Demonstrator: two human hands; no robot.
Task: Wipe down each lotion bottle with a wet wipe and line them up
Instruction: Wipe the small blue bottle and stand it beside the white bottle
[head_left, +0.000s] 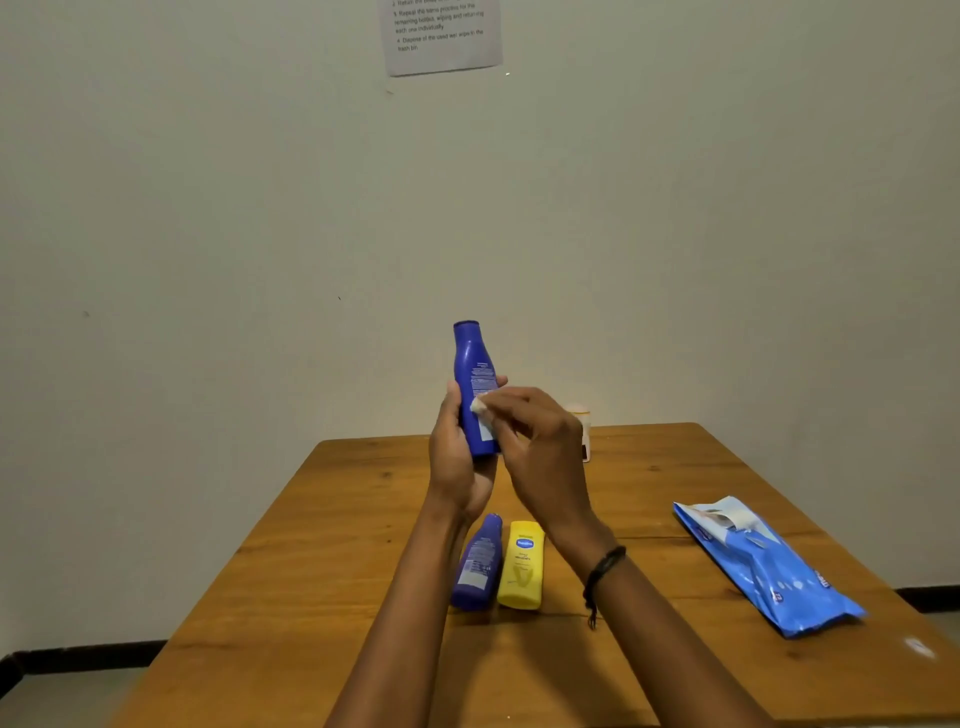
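Blue bottle (474, 374) held, two bottles (477, 564) lying

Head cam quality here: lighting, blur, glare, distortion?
Head view: dim, warm light; soft, small print on the held blue bottle unreadable; right hand and wipe slightly smeared; faint glare spot on the table near the wipes pack; wall sheet cut by top edge.

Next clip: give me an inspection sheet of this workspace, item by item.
Surface: brown wooden table.
Job's things: dark blue plastic lotion bottle held upright; small white wet wipe against it; second blue bottle and yellow bottle lying side by side; blue wipes pack, flap open.
Clutter: white container at the far edge, partly hidden.
Grippers: left hand grips the upright bottle; right hand pinches the wipe.
Cables: nothing seen.
Surroundings: pale wall, printed paper sheet.
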